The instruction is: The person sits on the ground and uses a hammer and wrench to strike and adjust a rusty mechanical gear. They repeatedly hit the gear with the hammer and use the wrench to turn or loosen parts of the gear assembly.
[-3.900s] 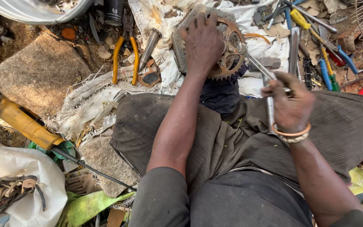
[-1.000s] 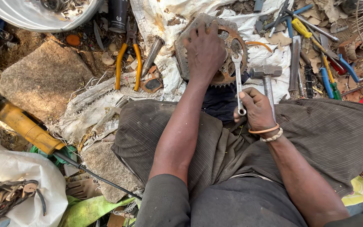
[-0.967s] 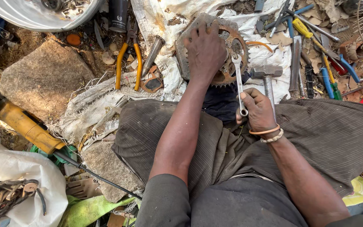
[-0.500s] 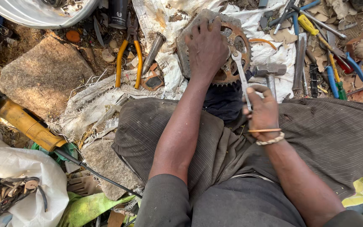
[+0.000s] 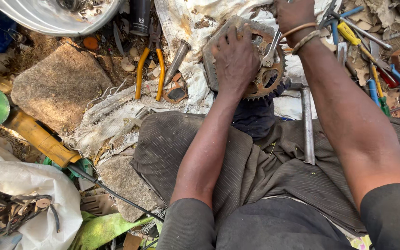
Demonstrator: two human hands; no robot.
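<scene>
On the dirty white sacking between the knees, the left hand (image 5: 235,58) presses spread fingers flat on the rusty toothed steel sprocket (image 5: 255,60) while the right hand (image 5: 294,16) grips a silver spanner (image 5: 269,52) on it, which could slip and scrape knuckles on the teeth.

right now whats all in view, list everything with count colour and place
sprocket: one, rusty brown, top centre on white sacking
spanner: one, silver, lying on the sprocket
hammer: one, grey steel, across the lap at right
pliers: one, yellow handles, left of the sprocket
flat stone: one, grey-brown, left
angle grinder: one, yellow body with green disc, far left
screwdrivers: several, blue, yellow, red and green handles, top right
white bag: one, bottom left, holding scrap metal
left hand: pressing on the sprocket
right hand: at the spanner's far end, grip partly out of frame
</scene>
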